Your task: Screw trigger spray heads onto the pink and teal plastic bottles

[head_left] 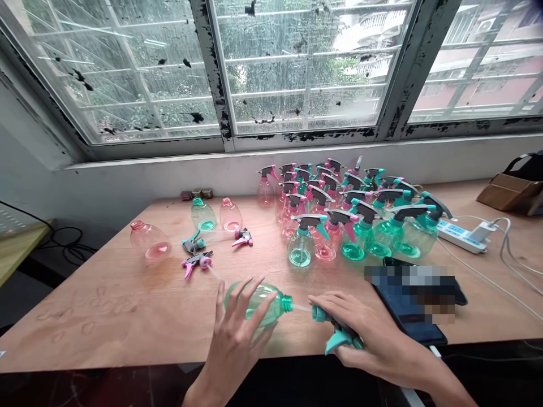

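My left hand (244,319) is curled over a green translucent bottle (278,302) that lies on its side near the table's front edge, its threaded neck pointing right. In my right hand (360,322) is a teal and grey spray head (337,333), gripped around its body. Its thin clear tube (300,308) reaches to the bottle's mouth, while the teal collar stays apart from the neck. Beyond my left hand lie two loose pink and grey spray heads (197,263) and a teal and grey one (194,244).
Several assembled spray bottles (326,243) stand grouped at the back right. Open bottles without heads, one green (203,215) and two pink (150,241), are at the left. Phones (407,316), a power strip (462,234) with cables and a brown bag (511,192) are on the right.
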A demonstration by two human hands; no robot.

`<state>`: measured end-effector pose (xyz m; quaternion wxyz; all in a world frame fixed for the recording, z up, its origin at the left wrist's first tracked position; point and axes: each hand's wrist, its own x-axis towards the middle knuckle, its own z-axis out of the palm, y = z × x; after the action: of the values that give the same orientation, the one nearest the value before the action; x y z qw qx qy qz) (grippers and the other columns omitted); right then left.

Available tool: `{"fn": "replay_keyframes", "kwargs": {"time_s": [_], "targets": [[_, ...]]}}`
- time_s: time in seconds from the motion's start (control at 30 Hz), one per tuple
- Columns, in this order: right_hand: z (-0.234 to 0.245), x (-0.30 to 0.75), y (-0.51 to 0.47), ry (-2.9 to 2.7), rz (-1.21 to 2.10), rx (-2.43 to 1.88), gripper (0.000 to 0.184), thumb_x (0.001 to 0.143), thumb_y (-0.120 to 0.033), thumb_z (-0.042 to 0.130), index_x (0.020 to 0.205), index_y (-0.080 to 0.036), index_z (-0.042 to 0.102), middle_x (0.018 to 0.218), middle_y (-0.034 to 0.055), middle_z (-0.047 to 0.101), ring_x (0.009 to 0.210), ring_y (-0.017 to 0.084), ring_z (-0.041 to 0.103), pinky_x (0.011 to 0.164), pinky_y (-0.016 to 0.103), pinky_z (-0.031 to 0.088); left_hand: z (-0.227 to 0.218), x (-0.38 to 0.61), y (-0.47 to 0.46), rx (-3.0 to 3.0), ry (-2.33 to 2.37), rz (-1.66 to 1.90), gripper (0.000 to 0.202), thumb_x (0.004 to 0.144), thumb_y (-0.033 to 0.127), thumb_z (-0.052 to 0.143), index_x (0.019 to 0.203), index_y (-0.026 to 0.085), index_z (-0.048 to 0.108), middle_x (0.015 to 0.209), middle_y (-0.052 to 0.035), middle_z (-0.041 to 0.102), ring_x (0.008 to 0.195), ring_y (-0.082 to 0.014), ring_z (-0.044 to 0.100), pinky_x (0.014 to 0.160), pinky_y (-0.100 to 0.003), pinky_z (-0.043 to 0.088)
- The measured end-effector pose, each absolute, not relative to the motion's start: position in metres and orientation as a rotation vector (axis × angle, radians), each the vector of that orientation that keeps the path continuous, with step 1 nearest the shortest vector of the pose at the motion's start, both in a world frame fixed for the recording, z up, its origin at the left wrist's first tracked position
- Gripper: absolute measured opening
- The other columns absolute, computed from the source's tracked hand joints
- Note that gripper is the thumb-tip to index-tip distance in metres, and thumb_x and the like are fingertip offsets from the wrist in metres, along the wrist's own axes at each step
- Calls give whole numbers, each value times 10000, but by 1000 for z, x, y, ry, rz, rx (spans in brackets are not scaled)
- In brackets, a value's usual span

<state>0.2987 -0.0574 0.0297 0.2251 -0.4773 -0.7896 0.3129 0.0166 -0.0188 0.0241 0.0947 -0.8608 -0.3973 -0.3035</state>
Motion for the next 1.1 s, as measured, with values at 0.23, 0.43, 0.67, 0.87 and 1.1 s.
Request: {"fn": "replay_keyframes", "kwargs": {"time_s": [0.23,0.43,0.67,0.87,1.1], "targets": [[10,291,-45,-1636,1430,-967,539,934,-537,583,1400,-270,535,1409,97,594,1330,287,518,1114,458,394,1,36,-16,-2564,-1205,-876,405,965,246,567,1364,315,562,1486,-181,485,1347,-348,493,1055,-638,432],[-17,274,-36,-1316,1539,-769,797,644,-645,826,1300,-253,601,1118,95,713,982,293,644,898,426,495,-11,35,-12,-2565,-1293,-821,509,991,277,535,1484,316,412,1535,-155,443,1412,-353,401,1054,-610,408],[-38,250,-32,-1053,1323,-1079,400,751,-431,830,1023,-203,645,731,-12,657,642,185,581,633,317,500,-23,31,-14,-2719,-1249,-1099,545,1001,124,478,1507,275,341,1542,-98,445,1448,-250,350,1140,-455,361],[-41,250,-29,-1047,1334,-1089,402,729,-430,846,953,-194,610,588,-28,667,497,163,581,503,287,493,-24,28,-12,-2628,-1747,-1668,771,887,314,703,1521,356,267,1644,-70,180,1495,-323,258,1203,-506,283],[-42,251,-31,-1088,1298,-1115,375,835,-436,766,1032,-178,580,586,13,731,462,156,603,494,273,494,-22,23,2,-2694,-2251,-2161,636,945,454,584,1502,220,383,1560,-109,428,1483,-298,321,1225,-445,261]]}}
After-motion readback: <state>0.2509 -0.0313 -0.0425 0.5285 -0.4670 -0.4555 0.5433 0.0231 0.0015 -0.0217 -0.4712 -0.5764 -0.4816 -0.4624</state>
